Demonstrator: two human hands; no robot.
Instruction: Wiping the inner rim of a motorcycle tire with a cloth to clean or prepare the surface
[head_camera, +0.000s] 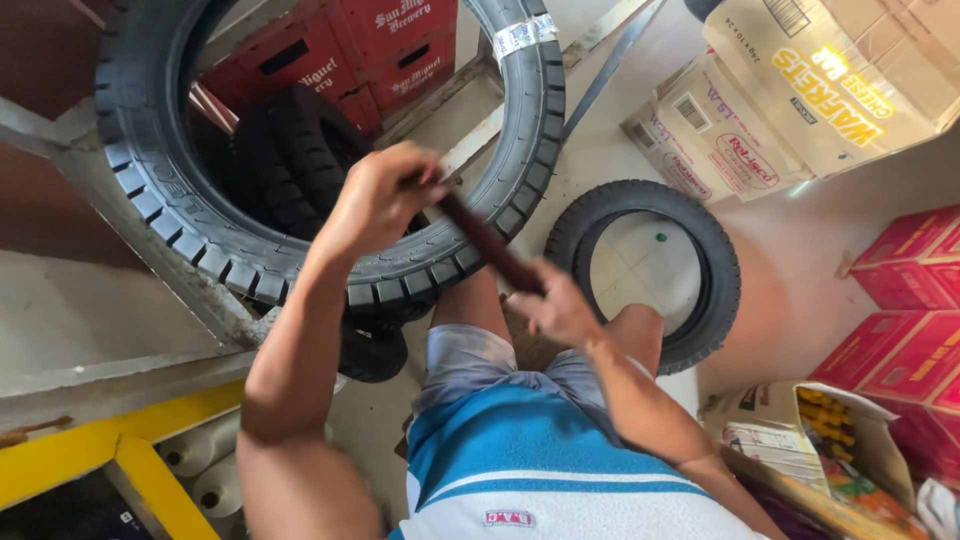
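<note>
The left hand (378, 200) is reaching up and forward on a bent arm, its fingers curling tight around the upper end of a dark flat bar (490, 243), knuckles facing the camera. The right hand (560, 308) is sitting lower and nearer the body, wrist cocked, fingers closing around the bar's lower end (the fingertips themselves are hiding beneath the palm). The bar is running slantwise between the two fists, its bare middle stretch lying just beyond the left fingers and just above the right ones.

Directly behind the left fingers, a large knobby tyre (190, 240) is standing on edge, its tread touching or nearly touching the bar's upper end; I cannot tell which. A smaller tyre (720, 260) is lying flat on the floor (800, 270), just past the right fingers. Beyond the left fingers, seen through the big tyre's opening, red crates (390, 45) are stacking up. Farther out from the right fingers, cardboard boxes (790, 90) and red cartons (910, 310) are sitting against the wall. The person is wearing a blue-and-white striped shirt (530, 450).
</note>
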